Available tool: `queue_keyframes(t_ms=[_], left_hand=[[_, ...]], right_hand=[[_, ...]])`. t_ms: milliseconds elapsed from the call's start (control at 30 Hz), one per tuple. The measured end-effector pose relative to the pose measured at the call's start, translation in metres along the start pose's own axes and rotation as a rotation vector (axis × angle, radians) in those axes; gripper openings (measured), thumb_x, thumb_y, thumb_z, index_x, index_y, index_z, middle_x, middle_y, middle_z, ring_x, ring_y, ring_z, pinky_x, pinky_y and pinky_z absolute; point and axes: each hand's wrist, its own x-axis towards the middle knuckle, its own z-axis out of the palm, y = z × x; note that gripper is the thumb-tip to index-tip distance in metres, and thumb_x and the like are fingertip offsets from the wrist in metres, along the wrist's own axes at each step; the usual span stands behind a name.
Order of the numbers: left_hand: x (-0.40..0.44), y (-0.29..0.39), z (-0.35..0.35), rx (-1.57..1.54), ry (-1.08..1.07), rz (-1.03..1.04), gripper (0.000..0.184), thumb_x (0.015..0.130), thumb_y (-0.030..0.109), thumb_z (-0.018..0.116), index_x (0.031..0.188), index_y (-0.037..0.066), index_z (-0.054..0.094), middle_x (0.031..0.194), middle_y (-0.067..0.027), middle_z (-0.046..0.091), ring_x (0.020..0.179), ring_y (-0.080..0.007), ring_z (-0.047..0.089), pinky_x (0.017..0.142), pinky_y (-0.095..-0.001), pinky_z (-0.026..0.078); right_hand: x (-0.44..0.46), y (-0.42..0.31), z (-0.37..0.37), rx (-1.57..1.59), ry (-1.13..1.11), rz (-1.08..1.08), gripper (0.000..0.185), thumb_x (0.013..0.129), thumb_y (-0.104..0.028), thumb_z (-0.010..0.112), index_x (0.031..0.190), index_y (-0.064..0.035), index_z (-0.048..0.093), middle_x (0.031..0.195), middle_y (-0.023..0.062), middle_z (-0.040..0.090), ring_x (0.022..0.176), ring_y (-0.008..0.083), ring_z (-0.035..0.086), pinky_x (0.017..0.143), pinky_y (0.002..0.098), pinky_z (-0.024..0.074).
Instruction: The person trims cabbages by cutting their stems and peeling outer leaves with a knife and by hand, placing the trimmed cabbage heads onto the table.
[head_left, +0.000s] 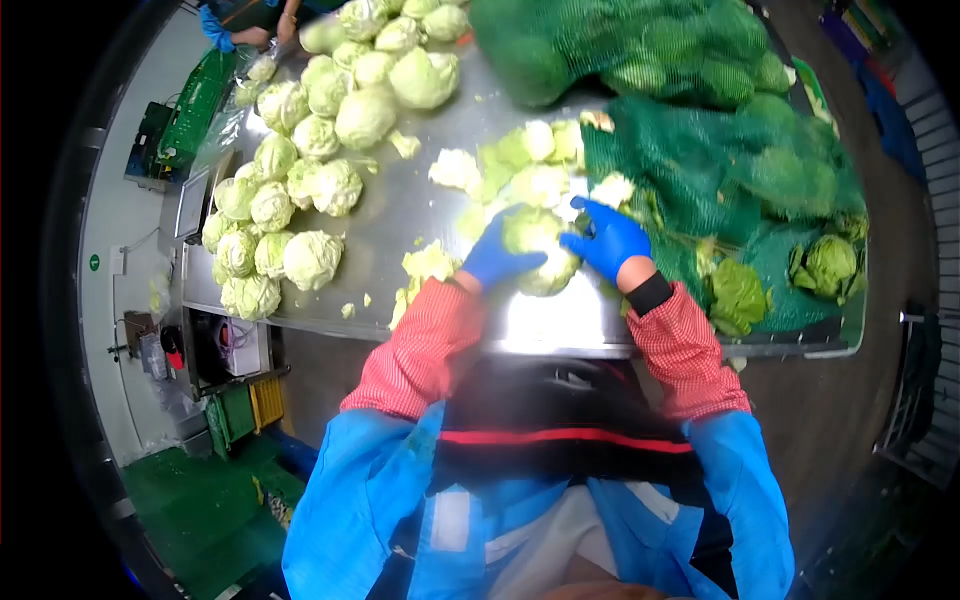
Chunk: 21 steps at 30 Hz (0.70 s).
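Note:
A trimmed pale green cabbage [545, 272] is between my hands near the front edge of the metal table. My left hand [495, 252], in a blue glove, grips its left side. My right hand [612, 240], also blue-gloved, is at its right side with thumb and fingers apart; whether the thumb touches the cabbage is hard to tell. Loose outer leaves [497, 165] lie just beyond the cabbage. More torn leaves [430, 262] are left of my left hand.
Several trimmed cabbages [312, 260] are piled on the left of the metal table [385, 215]. Green mesh sacks [690, 165] with cabbages cover the right side. A leafy cabbage [830, 262] sits at the right edge. Another person's hands [285, 25] show at the far left.

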Motion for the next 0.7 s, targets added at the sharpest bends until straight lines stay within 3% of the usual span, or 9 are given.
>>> queue_keyframes(t_ms=[100,233,300,367,433,467,567,667,700], left_hand=[[-0.002,-0.006,-0.012,-0.041,-0.133,0.089,0.087,0.070,0.020,0.081,0.139,0.002,0.032,0.134,-0.0127,0.043,0.124,-0.0200,0.041,0.105,-0.0331,0.034],[-0.002,-0.009,-0.020,0.026,-0.200,0.072,0.094,0.068,0.020,0.082,0.142,0.003,0.026,0.137,-0.0129,0.041,0.127,-0.0202,0.038,0.107,-0.0325,0.031],[-0.010,-0.012,-0.018,0.062,-0.154,0.071,0.093,0.069,0.020,0.081,0.142,0.003,0.026,0.138,-0.0133,0.039,0.128,-0.0212,0.038,0.107,-0.0334,0.031],[-0.022,-0.019,-0.017,-0.108,-0.138,0.053,0.092,0.068,0.018,0.080,0.142,0.005,0.027,0.138,-0.0132,0.039,0.129,-0.0222,0.037,0.108,-0.0356,0.030],[-0.031,-0.015,-0.010,-0.363,-0.056,0.015,0.092,0.068,0.016,0.079,0.143,0.006,0.026,0.137,-0.0122,0.041,0.128,-0.0226,0.038,0.108,-0.0366,0.031],[-0.033,-0.021,-0.004,-0.489,0.016,0.089,0.086,0.072,0.014,0.077,0.142,0.007,0.028,0.134,-0.0108,0.044,0.123,-0.0231,0.044,0.104,-0.0364,0.037],[-0.031,-0.015,0.014,-0.773,0.245,-0.095,0.080,0.075,0.012,0.075,0.140,0.007,0.029,0.130,-0.0100,0.048,0.117,-0.0226,0.049,0.098,-0.0347,0.043],[-0.035,0.009,0.021,-0.729,0.248,-0.235,0.087,0.073,0.009,0.076,0.143,0.008,0.024,0.130,-0.0101,0.047,0.115,-0.0216,0.050,0.095,-0.0338,0.045],[-0.037,0.010,0.019,-0.721,0.186,-0.232,0.091,0.071,0.009,0.077,0.144,0.008,0.022,0.132,-0.0103,0.046,0.117,-0.0217,0.048,0.096,-0.0340,0.044]], right_hand=[[0.018,0.013,0.005,-0.169,-0.045,-0.260,0.052,0.080,-0.047,0.062,0.121,-0.0147,0.059,0.109,0.0151,0.064,0.095,0.0350,0.062,0.085,0.0418,0.0485],[0.025,-0.020,0.000,-0.408,-0.148,-0.025,0.039,0.080,-0.036,0.058,0.111,-0.0123,0.061,0.099,0.0189,0.065,0.089,0.0372,0.062,0.078,0.0451,0.0497],[0.041,0.015,0.010,-0.280,0.075,0.050,0.030,0.080,-0.032,0.057,0.102,-0.0108,0.061,0.092,0.0208,0.065,0.083,0.0396,0.062,0.073,0.0474,0.0495],[0.058,0.073,0.017,-0.301,0.125,0.148,0.028,0.081,-0.030,0.057,0.099,-0.0097,0.060,0.088,0.0228,0.064,0.081,0.0410,0.062,0.071,0.0499,0.0483],[0.052,0.066,0.016,-0.348,0.141,0.257,0.031,0.082,-0.033,0.058,0.101,-0.0090,0.059,0.088,0.0240,0.064,0.081,0.0416,0.061,0.071,0.0506,0.0479],[0.048,0.063,0.018,-0.272,0.255,0.225,0.039,0.082,-0.040,0.060,0.104,-0.0078,0.057,0.086,0.0240,0.064,0.080,0.0426,0.061,0.070,0.0518,0.0474],[0.015,-0.001,0.008,-0.068,0.245,0.201,0.071,0.078,-0.058,0.060,0.127,-0.0088,0.048,0.104,0.0273,0.062,0.095,0.0425,0.060,0.080,0.0470,0.0480],[-0.005,-0.030,0.014,0.030,-0.102,0.251,0.086,0.075,-0.065,0.060,0.137,-0.0081,0.041,0.117,0.0293,0.057,0.106,0.0422,0.057,0.089,0.0429,0.0457],[-0.009,-0.030,0.014,0.065,-0.086,0.243,0.088,0.075,-0.062,0.062,0.138,-0.0060,0.039,0.117,0.0276,0.058,0.107,0.0406,0.057,0.091,0.0411,0.0453]])
